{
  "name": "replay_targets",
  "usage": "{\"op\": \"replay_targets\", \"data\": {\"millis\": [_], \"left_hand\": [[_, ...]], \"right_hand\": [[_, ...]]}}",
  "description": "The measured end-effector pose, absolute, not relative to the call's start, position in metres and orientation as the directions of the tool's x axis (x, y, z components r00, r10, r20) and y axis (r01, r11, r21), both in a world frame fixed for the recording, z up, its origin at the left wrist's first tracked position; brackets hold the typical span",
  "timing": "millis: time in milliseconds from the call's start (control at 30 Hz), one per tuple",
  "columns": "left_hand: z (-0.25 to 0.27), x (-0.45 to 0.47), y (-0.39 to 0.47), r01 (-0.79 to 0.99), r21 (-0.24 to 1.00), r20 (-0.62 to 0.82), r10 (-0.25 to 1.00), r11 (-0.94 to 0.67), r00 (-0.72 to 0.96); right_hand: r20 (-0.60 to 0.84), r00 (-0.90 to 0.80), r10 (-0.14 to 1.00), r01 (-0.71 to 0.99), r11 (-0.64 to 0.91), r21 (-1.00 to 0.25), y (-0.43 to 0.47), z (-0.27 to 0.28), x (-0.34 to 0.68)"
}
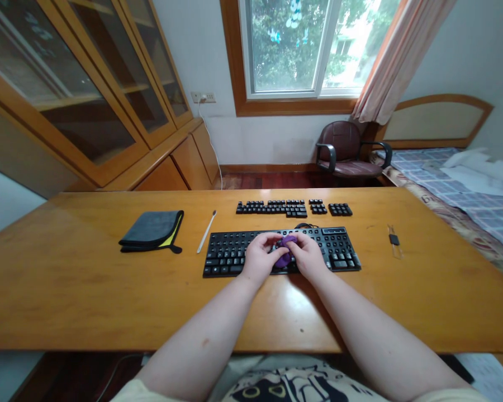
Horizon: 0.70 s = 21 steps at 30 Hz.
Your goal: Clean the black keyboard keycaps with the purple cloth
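Observation:
A black keyboard [226, 254] lies across the middle of the wooden table. Above its centre, both my hands pinch a soft purple lump that looks like putty [282, 260]. My left hand [260, 254] has its thumb and fingers closed on the lump's left side. From the right, my right hand [308, 254] grips the same lump, its thumb against it. My fingers hide part of the lump and the keys beneath. Behind the keyboard, loose black keycaps [272, 207] stand in rows and small groups.
On the left of the table [109, 301] lie a folded grey cloth [151, 228] with yellow lining and a thin white-handled brush [207, 231]. A wire keycap puller [394, 239] rests at the right. Beyond stand a brown armchair [341, 145], a bed and a glass-fronted cabinet.

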State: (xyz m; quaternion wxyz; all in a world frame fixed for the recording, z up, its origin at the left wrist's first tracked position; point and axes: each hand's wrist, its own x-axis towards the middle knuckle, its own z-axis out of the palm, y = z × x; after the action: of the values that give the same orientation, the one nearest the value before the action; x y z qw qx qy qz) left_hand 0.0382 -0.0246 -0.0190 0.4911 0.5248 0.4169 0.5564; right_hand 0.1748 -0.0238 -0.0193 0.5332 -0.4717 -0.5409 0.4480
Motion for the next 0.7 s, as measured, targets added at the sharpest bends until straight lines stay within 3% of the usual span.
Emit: {"op": "replay_targets", "data": {"millis": [233,533,700], "left_hand": [[-0.0186,0.0358,-0.0223,-0.15,0.97,0.2,0.979,-0.193,0.034],[-0.0147,0.0369,-0.0232,-0.147,0.972,0.195,0.978,-0.183,0.07],[-0.0157,0.0358,-0.0238,-0.022,0.974,0.226,0.969,-0.225,0.095]], "right_hand": [[0.056,0.003,0.998,-0.129,0.056,-0.99,-0.0225,-0.0172,0.1787],[0.05,0.063,0.997,-0.118,0.057,-0.991,-0.0251,-0.0177,0.1796],[0.122,-0.001,0.993,-0.056,0.122,-0.991,-0.0231,-0.0208,0.1823]]}}
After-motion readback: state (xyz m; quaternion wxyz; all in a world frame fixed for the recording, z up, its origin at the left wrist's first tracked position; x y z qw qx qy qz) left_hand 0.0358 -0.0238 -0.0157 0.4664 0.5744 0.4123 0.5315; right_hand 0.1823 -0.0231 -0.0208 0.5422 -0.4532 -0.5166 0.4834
